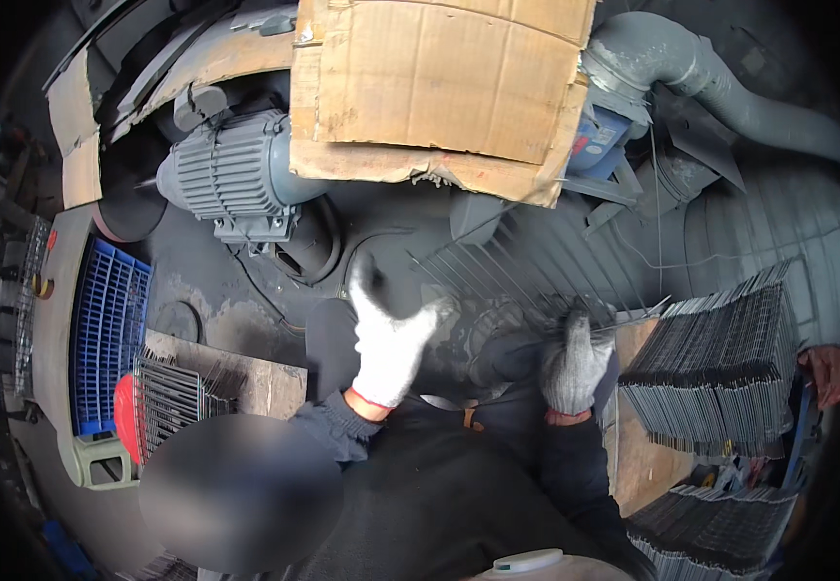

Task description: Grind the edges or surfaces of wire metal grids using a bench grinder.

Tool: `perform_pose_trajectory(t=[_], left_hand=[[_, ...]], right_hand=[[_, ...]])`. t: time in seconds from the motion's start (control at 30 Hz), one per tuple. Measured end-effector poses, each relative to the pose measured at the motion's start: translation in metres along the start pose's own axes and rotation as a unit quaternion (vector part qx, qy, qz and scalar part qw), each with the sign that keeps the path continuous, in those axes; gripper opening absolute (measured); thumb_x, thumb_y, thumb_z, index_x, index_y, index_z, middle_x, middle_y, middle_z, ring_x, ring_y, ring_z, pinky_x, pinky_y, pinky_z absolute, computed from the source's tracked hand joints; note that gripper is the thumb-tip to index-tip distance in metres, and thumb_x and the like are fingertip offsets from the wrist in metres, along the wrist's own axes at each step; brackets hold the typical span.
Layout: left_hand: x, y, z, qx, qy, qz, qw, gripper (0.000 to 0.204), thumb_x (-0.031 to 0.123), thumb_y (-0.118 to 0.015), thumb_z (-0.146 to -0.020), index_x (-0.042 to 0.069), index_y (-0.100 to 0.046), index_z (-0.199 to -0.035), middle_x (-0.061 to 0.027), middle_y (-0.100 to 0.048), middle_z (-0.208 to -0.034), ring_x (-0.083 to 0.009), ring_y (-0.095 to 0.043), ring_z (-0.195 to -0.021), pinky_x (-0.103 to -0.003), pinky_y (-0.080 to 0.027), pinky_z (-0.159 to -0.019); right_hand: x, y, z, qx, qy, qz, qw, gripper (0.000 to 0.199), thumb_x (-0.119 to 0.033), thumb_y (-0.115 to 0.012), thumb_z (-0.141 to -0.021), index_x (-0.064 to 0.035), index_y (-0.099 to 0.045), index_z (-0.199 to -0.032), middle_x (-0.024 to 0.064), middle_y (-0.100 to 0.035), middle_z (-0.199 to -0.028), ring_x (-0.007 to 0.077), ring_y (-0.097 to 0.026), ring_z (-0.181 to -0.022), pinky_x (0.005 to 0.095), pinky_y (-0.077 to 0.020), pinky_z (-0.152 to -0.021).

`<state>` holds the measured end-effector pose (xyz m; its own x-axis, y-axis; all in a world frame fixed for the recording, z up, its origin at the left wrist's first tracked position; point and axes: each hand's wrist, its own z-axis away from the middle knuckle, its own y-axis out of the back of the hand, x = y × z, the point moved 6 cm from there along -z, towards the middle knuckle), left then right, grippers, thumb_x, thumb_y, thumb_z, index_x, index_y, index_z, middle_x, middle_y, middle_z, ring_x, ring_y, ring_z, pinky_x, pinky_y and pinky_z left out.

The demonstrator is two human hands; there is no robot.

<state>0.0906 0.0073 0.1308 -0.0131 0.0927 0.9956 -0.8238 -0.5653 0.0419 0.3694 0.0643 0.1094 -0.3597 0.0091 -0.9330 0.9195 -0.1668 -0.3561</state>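
Observation:
My left hand (386,344), in a white knit glove with a red cuff edge, is raised in front of me. Its thumb and fingers are spread, with nothing between them. My right hand (573,366), in a greyer glove, is closed around the near edge of a wire grid (536,266). The thin parallel rods of that grid are smeared by motion and reach away to the far left of the hand. Just right of it stands a thick stack of similar wire grids (715,363), packed on edge. A second stack of grids (715,533) lies nearer to me.
A large cardboard sheet (439,87) hangs ahead, beside a grey electric motor (231,174). A thick duct (759,121) bends down at the far right. On the left, more wire racks (173,397) rest by a wooden board (274,385) and a blue plastic crate (108,334).

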Motion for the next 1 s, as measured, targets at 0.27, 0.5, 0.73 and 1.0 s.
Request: perform_pose_trajectory(t=[0.27,0.5,0.73,1.0], left_hand=[[-0.079,-0.024,-0.031,-0.073,0.041,0.234,0.969,0.023,0.003,-0.078,-0.097,0.006,-0.058,-0.108,-0.003,-0.07,-0.095,-0.0092,-0.067,-0.078,-0.024,-0.055,-0.069],[-0.131,-0.064,-0.057,-0.189,0.07,0.094,0.975,0.035,0.011,-0.08,-0.097,-0.001,-0.06,-0.123,-0.0077,-0.074,-0.105,-0.0114,-0.068,-0.092,-0.028,-0.056,-0.081],[-0.165,-0.081,-0.099,-0.209,0.035,0.036,0.977,0.043,0.019,-0.075,-0.101,-0.006,-0.053,-0.129,-0.0129,-0.075,-0.106,-0.0142,-0.07,-0.089,-0.028,-0.056,-0.078],[-0.145,-0.025,-0.117,-0.203,0.175,0.037,0.963,0.032,0.016,-0.073,-0.101,-0.002,-0.056,-0.122,-0.0108,-0.072,-0.105,-0.0165,-0.071,-0.088,-0.033,-0.061,-0.073]], right_hand=[[0.024,0.012,-0.008,-0.045,-0.006,-0.124,0.991,0.057,0.003,-0.068,-0.099,-0.0059,-0.05,-0.152,0.012,-0.062,-0.143,0.0271,-0.057,-0.136,0.0451,-0.05,-0.112],[0.08,0.04,-0.073,-0.117,-0.156,0.142,0.97,0.029,0.002,-0.073,-0.097,-0.001,-0.07,-0.126,0.0048,-0.075,-0.12,0.0155,-0.069,-0.108,0.033,-0.055,-0.1],[0.108,0.034,-0.122,-0.102,-0.144,0.079,0.981,0.021,0.002,-0.07,-0.1,-0.0024,-0.071,-0.12,0.0054,-0.076,-0.113,0.0143,-0.071,-0.098,0.0301,-0.0592,-0.087],[0.136,-0.022,-0.1,-0.132,-0.139,0.141,0.971,0.019,-0.004,-0.074,-0.099,-0.0068,-0.072,-0.117,-0.0003,-0.075,-0.108,0.0107,-0.067,-0.099,0.0275,-0.0549,-0.089]])
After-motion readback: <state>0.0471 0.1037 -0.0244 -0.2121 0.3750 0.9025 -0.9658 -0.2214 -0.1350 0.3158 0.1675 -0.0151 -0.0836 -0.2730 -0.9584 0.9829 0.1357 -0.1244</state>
